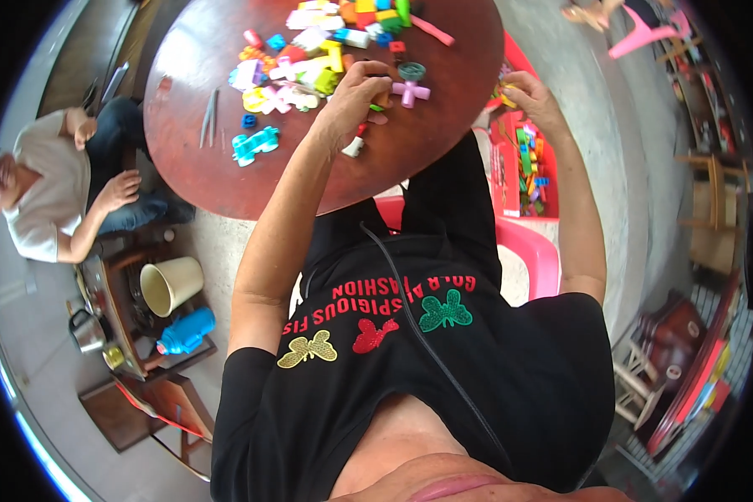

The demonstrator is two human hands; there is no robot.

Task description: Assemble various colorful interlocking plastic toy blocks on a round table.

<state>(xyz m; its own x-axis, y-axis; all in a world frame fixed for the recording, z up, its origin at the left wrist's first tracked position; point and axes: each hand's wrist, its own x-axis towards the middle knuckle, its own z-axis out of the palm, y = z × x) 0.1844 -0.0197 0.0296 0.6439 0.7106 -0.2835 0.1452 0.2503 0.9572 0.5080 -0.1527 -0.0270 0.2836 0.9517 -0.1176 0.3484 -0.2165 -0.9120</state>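
Observation:
My left hand point(353, 99) is over the round table, with its fingers curled down around something small; green and brown bits show by the fingertips, but their shape is hidden. Just right of it stands a pink toy piece point(409, 92) with a dark green round piece point(411, 72) on top. Below the hand lie small red and white pieces point(354, 147). Past the table's right edge, my right hand point(534, 105) pinches a small yellow piece point(505, 99) above the red box point(552, 209), which holds many coloured toy blocks.
Building blocks point(309, 42) are heaped on the brown table point(268, 188). A turquoise toy car base point(255, 145) and tweezers-like grey sticks point(208, 119) lie at left. A person point(54, 180) sits left of the table. A pink chair point(531, 251) is under me; a cream bucket point(171, 284) stands lower left.

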